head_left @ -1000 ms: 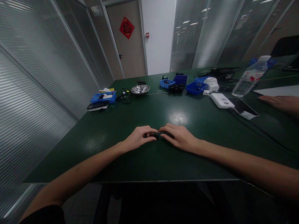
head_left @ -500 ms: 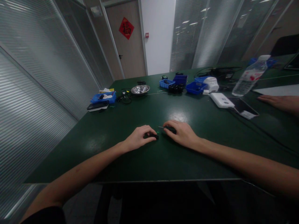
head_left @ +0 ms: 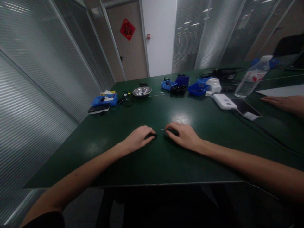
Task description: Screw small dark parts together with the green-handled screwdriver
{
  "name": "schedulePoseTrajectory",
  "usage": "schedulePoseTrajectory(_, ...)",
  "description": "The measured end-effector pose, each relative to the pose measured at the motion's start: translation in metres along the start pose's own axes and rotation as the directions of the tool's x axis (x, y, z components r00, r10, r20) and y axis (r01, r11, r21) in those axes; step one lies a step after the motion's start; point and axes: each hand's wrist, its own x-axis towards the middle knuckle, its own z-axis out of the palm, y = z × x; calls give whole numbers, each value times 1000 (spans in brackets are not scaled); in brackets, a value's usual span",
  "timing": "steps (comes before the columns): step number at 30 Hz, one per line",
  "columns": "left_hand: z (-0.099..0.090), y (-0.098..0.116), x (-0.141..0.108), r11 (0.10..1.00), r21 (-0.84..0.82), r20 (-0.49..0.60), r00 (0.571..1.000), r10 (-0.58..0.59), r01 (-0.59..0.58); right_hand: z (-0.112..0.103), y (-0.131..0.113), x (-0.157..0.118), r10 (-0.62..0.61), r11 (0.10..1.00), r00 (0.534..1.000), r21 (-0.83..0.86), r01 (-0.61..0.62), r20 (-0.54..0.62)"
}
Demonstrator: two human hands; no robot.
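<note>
Black, a small object (head_left: 152,135) is pinched between thumb and fingers of the left hand (head_left: 136,138); the right hand (head_left: 186,135) curls around a dark tool (head_left: 172,131), thin tip toward the left. Beneath lies a green table (head_left: 147,167); beyond stands a wooden door (head_left: 134,58). Both forearms (head_left: 95,166) angle inward, hands near each other but apart.

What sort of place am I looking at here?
Probably an office or meeting room used as a workspace: glass partitions with pale horizontal blinds and a light-brown wooden door surround a large dark-green table holding small blue plastic trays.
</note>
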Motion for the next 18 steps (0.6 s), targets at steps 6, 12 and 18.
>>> schedulePoseTrajectory(6,-52,-72,-27,948,80,-69,951,-302,307,2,4,0,-20,1000,1000,0,20,-6)
schedulePoseTrajectory(12,-110,-156,-92,698,237,-284,736,-615,675,2,2,-1,-27,1000,1000,1,27,-11)
schedulePoseTrajectory(18,-152,-192,-157,345,236,-466,417,-780,909,1,1,0,-26,1000,1000,8,26,4)
